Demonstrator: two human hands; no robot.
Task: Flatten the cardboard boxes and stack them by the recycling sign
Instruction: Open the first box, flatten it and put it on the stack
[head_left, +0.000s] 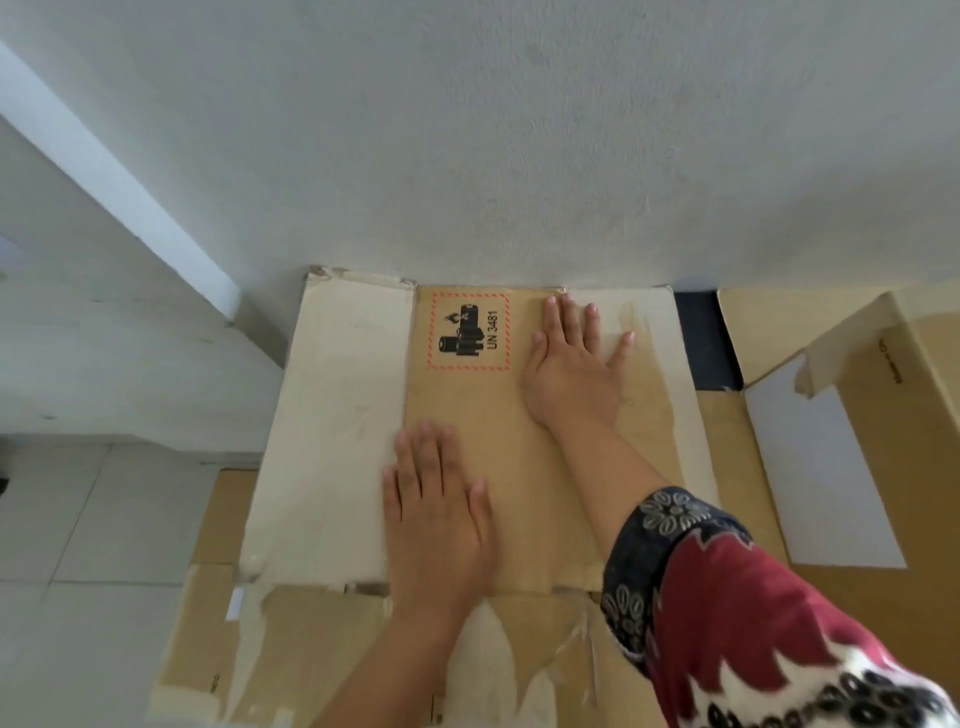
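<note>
Nearest the camera, torn brown flaps lie flat on the floor under the flattened box. The left hand presses palm-down, fingers spread, gripping nothing, on its near middle. Further out, the right hand, patterned sleeve behind it, lies equally flat beside the battery label. The box's far edge meets the wall; another box stands to the right.
</note>
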